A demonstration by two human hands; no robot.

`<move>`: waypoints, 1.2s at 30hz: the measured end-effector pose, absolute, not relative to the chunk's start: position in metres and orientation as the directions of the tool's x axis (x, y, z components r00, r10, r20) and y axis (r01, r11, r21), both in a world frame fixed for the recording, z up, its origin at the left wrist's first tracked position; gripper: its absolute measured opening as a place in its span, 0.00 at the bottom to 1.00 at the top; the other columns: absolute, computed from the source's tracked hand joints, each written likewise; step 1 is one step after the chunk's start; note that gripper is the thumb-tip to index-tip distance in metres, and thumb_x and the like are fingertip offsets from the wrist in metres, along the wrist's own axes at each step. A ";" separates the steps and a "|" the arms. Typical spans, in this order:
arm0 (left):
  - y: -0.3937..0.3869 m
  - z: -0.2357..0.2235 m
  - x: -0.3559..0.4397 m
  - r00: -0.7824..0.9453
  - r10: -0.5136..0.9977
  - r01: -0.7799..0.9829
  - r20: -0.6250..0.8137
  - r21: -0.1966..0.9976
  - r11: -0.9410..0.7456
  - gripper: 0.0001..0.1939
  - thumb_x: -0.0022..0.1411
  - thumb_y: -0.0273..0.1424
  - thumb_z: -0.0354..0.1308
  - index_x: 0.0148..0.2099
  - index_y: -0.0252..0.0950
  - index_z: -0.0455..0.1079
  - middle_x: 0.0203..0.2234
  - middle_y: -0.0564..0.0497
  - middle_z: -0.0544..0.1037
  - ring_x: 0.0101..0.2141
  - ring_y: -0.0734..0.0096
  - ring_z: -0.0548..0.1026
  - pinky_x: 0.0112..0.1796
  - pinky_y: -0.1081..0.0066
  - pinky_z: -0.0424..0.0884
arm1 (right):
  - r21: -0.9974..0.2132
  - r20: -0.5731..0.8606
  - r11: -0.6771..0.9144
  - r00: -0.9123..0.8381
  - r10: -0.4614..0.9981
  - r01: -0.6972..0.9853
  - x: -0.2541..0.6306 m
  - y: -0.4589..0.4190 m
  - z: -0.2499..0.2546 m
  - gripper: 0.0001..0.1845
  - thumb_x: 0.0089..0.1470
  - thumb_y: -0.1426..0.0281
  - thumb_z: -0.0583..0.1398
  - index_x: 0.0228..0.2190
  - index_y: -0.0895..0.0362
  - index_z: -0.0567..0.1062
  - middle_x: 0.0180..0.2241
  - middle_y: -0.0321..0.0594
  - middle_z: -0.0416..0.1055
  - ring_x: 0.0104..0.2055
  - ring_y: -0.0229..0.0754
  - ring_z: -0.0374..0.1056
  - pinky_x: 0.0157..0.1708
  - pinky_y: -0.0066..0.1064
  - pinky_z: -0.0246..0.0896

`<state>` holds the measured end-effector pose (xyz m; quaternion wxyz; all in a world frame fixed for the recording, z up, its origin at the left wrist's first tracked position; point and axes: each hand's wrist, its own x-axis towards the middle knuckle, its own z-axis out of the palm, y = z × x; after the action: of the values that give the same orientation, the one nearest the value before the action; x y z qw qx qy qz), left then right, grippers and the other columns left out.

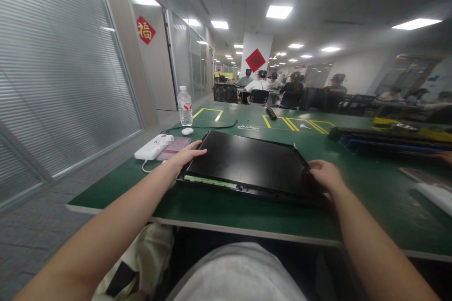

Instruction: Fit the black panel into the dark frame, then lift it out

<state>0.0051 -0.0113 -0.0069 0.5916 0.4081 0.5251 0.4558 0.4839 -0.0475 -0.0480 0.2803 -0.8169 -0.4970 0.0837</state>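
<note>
A black flat display panel (247, 162) lies before me over the green table, with a pale green strip (211, 182) along its near edge. My left hand (186, 154) grips the panel's left edge, its thumb stretched over the top and some fingers hidden at the side. On the opposite side, my right hand (325, 174) pinches the right edge at the dark frame. Whether the panel rests fully on the table or is slightly lifted, I cannot tell.
Left on the green table (116, 188) are a white power bank (152, 147), a phone (173, 147), a white earbud case (187, 131) and a water bottle (185, 107). A black comb-like strip (271, 113) lies at the back. Dark stacked parts (388, 141) occupy the right, near another person's hand (445, 156).
</note>
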 end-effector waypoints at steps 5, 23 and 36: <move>-0.015 -0.005 0.006 0.101 0.961 -0.132 -0.256 0.954 0.268 0.40 0.48 0.22 0.70 0.64 0.34 0.66 0.32 0.44 0.85 0.28 0.59 0.82 0.30 0.66 0.78 | -0.571 0.171 -0.327 0.499 0.850 0.753 0.485 -0.048 -0.048 0.23 0.44 0.74 0.63 0.45 0.56 0.81 0.34 0.43 0.80 0.36 0.46 0.75 0.36 0.32 0.66; -0.019 -0.005 0.004 0.103 0.987 -0.187 -0.126 0.972 0.144 0.35 0.46 0.23 0.73 0.58 0.35 0.72 0.39 0.41 0.85 0.35 0.58 0.83 0.35 0.67 0.79 | -0.595 0.085 -0.278 0.403 0.911 0.754 0.483 -0.042 -0.056 0.22 0.51 0.68 0.60 0.48 0.52 0.80 0.29 0.36 0.77 0.28 0.40 0.70 0.30 0.30 0.61; -0.021 -0.002 0.007 0.103 0.994 -0.195 0.023 0.981 -0.003 0.26 0.45 0.23 0.71 0.50 0.34 0.76 0.43 0.43 0.84 0.42 0.57 0.82 0.40 0.68 0.78 | -0.619 0.118 -0.256 0.410 0.905 0.743 0.481 -0.042 -0.056 0.23 0.55 0.66 0.59 0.52 0.54 0.77 0.31 0.38 0.78 0.31 0.41 0.72 0.33 0.29 0.63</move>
<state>0.0068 -0.0206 -0.0018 0.5689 0.4775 0.4184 0.5228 0.4808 -0.0417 -0.0562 0.3071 -0.7813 -0.5271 0.1318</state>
